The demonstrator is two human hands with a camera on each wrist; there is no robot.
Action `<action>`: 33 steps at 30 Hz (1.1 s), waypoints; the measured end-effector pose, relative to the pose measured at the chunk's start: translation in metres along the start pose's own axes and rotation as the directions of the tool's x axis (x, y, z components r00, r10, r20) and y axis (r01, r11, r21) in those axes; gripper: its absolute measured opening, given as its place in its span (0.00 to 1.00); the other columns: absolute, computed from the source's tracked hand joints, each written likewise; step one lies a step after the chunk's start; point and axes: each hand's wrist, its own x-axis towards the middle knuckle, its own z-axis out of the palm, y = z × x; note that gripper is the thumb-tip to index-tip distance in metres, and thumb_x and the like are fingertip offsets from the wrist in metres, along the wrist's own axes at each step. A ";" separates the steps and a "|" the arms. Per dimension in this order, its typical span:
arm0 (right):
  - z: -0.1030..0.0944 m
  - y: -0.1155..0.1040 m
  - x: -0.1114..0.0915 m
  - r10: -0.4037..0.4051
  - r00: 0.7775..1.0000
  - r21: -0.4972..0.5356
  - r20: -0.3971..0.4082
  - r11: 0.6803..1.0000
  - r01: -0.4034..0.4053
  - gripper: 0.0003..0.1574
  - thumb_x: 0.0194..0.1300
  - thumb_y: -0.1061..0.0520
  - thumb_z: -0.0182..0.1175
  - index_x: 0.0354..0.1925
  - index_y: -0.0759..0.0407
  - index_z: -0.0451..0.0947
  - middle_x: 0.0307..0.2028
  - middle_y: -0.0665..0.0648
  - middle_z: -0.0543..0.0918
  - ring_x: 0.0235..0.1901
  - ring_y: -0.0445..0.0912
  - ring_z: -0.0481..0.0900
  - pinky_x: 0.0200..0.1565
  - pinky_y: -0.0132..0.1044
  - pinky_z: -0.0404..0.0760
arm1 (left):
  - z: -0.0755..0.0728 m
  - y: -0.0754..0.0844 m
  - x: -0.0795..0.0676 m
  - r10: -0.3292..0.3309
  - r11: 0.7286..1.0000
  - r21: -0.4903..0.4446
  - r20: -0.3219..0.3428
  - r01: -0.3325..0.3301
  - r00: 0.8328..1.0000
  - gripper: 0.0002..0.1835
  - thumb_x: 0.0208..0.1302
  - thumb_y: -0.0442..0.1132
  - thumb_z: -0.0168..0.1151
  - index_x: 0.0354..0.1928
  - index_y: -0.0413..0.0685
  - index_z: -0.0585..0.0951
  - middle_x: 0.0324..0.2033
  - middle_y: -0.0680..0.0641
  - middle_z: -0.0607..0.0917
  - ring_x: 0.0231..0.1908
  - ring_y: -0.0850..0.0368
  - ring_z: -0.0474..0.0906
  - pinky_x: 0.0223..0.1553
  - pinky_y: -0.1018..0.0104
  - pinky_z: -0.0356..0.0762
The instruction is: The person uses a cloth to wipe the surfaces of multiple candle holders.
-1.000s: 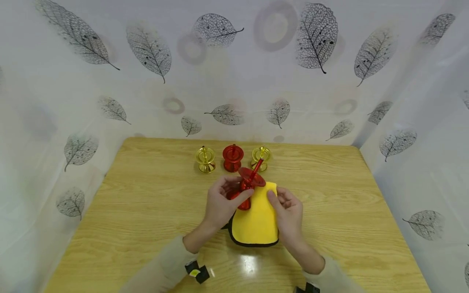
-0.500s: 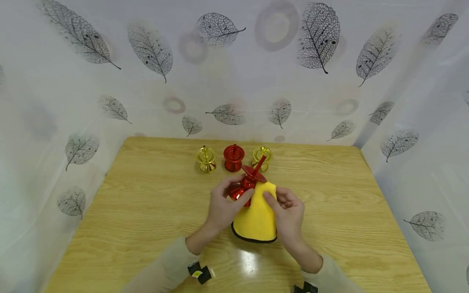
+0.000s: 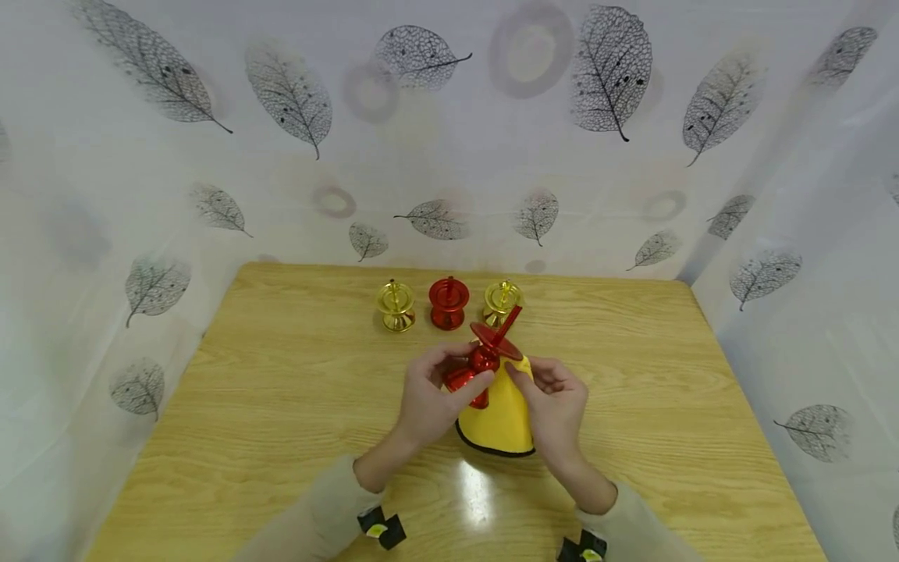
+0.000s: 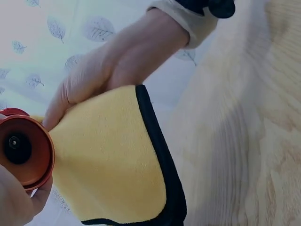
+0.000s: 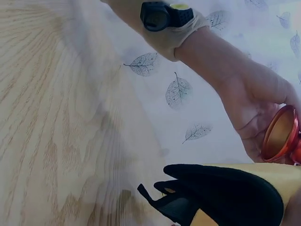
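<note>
My left hand (image 3: pixel 431 394) holds a shiny red candle holder (image 3: pixel 485 359) by its lower body, tilted so its dish and upright stem lean up to the right. In the left wrist view the hollow base of the candle holder (image 4: pixel 40 155) faces the camera, with a small screw inside. My right hand (image 3: pixel 558 402) pinches a yellow cloth (image 3: pixel 499 425) with black edging just below the dish. The cloth hangs below both hands; its dark folded underside and a loop show on the cloth (image 5: pixel 230 188) in the right wrist view. My right fingertips are partly hidden behind the cloth.
At the back of the wooden table (image 3: pixel 281 375) stand a gold candle holder (image 3: pixel 396 304), a red candle holder (image 3: pixel 448 303) and another gold candle holder (image 3: pixel 501 300) in a row. A leaf-patterned curtain (image 3: pixel 449 156) encloses the back and sides.
The held candle holder has shifted slightly right and its stem leans further right. The right hand has moved closer to its dish, and the cloth's lower edge has risen.
</note>
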 end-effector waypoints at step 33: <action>-0.036 -0.018 -0.002 -0.301 0.892 -0.280 0.336 0.873 0.400 0.17 0.47 0.82 0.73 0.37 0.72 0.88 0.39 0.40 0.91 0.35 0.27 0.89 0.37 0.22 0.86 | -0.021 -0.009 0.008 0.302 0.757 0.571 0.122 -0.316 0.945 0.22 0.54 0.34 0.80 0.51 0.41 0.86 0.47 0.44 0.90 0.48 0.48 0.85 0.48 0.56 0.87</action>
